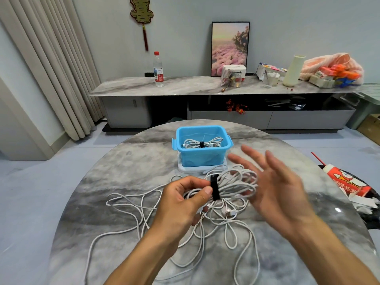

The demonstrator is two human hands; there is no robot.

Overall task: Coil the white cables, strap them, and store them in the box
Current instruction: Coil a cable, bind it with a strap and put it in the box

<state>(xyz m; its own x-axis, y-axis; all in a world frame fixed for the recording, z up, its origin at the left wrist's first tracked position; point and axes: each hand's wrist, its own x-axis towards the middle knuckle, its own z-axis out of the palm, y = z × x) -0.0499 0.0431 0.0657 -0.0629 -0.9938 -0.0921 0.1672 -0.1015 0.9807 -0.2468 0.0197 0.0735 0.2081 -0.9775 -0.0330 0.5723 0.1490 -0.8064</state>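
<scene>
My left hand [185,199] grips a coiled white cable [236,185] held above the table, thumb pressed beside the black strap [214,187] wound round the coil. My right hand [273,182] hovers just right of the coil, fingers spread and straight, holding nothing. Loose white cables [144,212] sprawl in tangled loops over the round marble table [98,182] beneath both hands. The blue box [202,155] stands past the hands on a white lid [185,169]; inside lies a coiled white cable [197,143] with a black strap.
A red and white paper cup [347,184] lies at the table's right edge. Behind the table runs a long low cabinet [185,87] with a water bottle [158,69], a framed picture [229,48] and assorted clutter. Curtains [51,64] hang at left.
</scene>
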